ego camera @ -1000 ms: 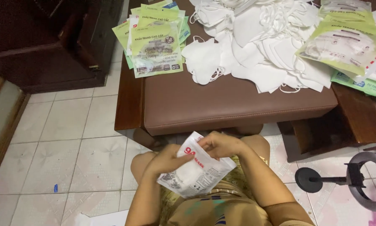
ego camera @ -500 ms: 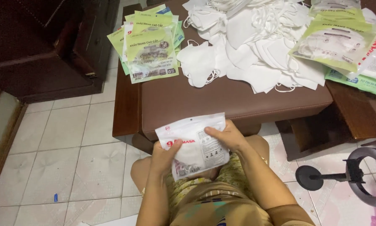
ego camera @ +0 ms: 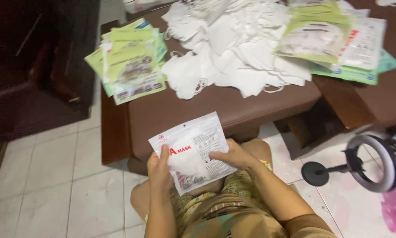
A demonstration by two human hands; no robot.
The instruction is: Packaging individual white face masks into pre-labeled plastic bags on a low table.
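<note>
I hold a clear-and-white plastic mask packet (ego camera: 193, 147) with red lettering flat above my lap, a folded white mask showing inside it. My left hand (ego camera: 159, 169) grips its left edge, thumb on the front. My right hand (ego camera: 233, 155) presses on the packet's right side with fingers spread across the front. In front of me a brown padded bench (ego camera: 193, 103) carries a heap of loose white face masks (ego camera: 233, 53).
A stack of green printed packets (ego camera: 129, 59) lies on the bench's left end, and more packets (ego camera: 334, 42) lie at the right. A ring light on a round black base (ego camera: 361, 165) stands on the tiled floor at right. Dark wooden furniture (ego camera: 39, 61) stands at left.
The packet has gone from crumpled and tilted in my lap to held flat, front side up. My hands have shifted to its two sides, and the view has moved slightly.
</note>
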